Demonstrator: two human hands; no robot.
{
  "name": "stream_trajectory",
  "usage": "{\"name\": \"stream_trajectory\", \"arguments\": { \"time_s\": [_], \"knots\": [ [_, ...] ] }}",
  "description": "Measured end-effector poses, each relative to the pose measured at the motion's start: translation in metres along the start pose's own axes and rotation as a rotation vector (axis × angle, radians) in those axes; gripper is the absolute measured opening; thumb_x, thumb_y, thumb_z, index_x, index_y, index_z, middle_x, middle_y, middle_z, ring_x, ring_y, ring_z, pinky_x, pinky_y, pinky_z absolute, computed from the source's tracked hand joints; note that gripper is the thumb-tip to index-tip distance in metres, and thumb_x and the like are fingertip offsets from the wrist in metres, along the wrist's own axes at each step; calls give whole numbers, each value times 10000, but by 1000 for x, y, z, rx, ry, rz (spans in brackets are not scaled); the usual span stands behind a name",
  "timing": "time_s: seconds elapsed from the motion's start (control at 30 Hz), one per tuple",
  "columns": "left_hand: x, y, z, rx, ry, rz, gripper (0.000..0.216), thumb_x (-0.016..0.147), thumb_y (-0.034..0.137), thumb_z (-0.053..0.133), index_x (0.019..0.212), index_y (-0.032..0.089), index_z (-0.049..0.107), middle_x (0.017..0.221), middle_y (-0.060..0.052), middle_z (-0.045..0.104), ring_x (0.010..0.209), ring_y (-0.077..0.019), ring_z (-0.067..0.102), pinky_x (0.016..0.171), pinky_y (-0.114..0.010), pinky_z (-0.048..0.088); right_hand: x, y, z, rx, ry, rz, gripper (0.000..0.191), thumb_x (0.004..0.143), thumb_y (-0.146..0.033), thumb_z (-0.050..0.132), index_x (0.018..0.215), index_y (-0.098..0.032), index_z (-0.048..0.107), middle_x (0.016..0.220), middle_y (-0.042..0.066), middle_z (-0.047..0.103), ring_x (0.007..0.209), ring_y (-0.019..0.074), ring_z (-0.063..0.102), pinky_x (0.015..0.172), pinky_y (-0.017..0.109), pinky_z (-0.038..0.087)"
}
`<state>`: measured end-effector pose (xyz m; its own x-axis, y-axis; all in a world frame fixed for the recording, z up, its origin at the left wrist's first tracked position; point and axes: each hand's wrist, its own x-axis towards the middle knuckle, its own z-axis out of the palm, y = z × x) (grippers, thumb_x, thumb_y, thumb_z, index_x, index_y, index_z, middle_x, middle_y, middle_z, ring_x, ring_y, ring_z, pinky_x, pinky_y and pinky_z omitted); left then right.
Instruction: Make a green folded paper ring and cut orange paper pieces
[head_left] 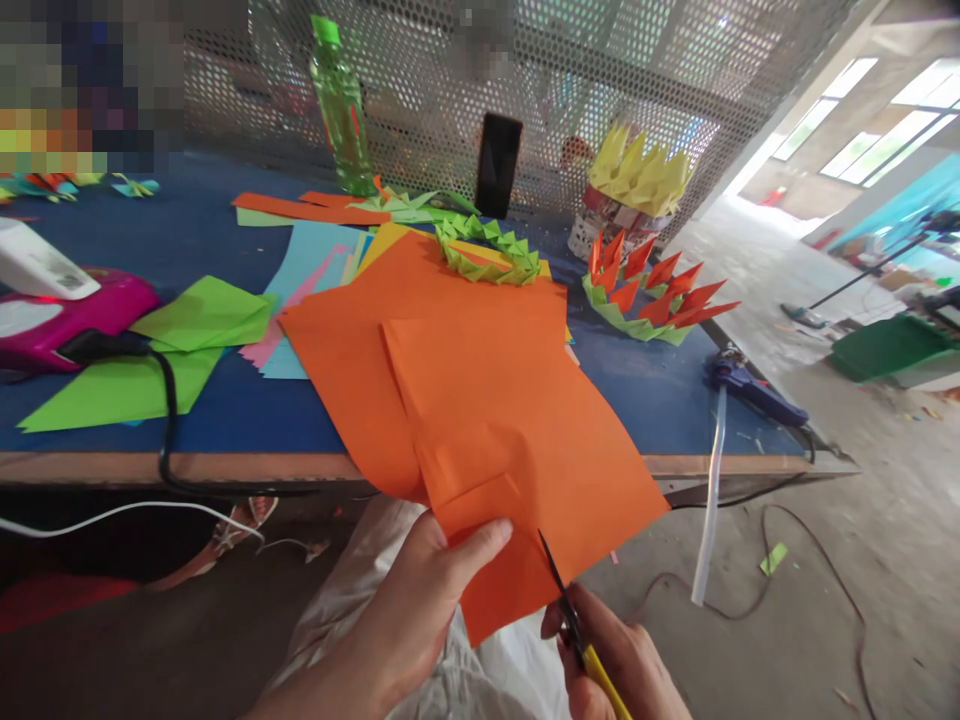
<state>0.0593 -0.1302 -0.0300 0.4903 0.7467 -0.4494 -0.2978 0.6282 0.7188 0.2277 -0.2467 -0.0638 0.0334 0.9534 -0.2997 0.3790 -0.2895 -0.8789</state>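
Note:
My left hand (409, 610) pinches the near corner of a large folded orange paper sheet (480, 420), thumb on top, holding it out over the table's front edge. My right hand (615, 665) grips yellow-handled scissors (574, 625), whose dark blades point up into the paper's lower edge beside my left thumb. Under the sheet lies the blue table (225, 400).
Green paper pieces (150, 360), a pink device with a black cord (67, 320), a green folded-paper ring (487, 250), an orange-and-green paper crown (652, 295), a yellow paper crown (637, 175), a green bottle (341, 105), a dark phone (499, 165), a blue glue gun (750, 390). Concrete floor to the right.

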Motion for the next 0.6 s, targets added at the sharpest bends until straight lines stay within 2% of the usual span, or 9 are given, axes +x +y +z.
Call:
{"name": "stream_trajectory", "arguments": {
  "time_s": [0.17,0.27,0.37,0.6],
  "knots": [
    [1,-1,2,-54,-45,-7,226,863,300,710,1058,185,705,988,-89,778,816,-260,733,739,-375,585,5,-4,4,35,65,11,869,735,-941,421,1088,-166,593,565,-59,423,507,115,386,522,236,302],
    [1,-1,1,-49,-81,2,191,878,314,684,1004,171,699,907,-85,771,749,-257,724,692,-377,583,6,-3,4,49,51,2,818,734,-935,442,986,-176,615,552,-64,393,498,106,364,515,245,267],
    [2,-1,-1,-30,-64,28,182,853,315,716,970,178,694,899,-63,762,789,-235,713,716,-335,568,6,-1,2,53,25,-7,786,736,-937,435,871,-186,622,567,-56,404,504,96,340,526,257,243],
    [2,-2,-2,22,-36,12,181,858,310,704,975,172,702,946,-48,755,859,-215,687,759,-298,531,6,5,0,110,-6,41,768,688,-931,525,799,-183,659,521,-74,318,519,91,263,528,276,173]
  ]
}}
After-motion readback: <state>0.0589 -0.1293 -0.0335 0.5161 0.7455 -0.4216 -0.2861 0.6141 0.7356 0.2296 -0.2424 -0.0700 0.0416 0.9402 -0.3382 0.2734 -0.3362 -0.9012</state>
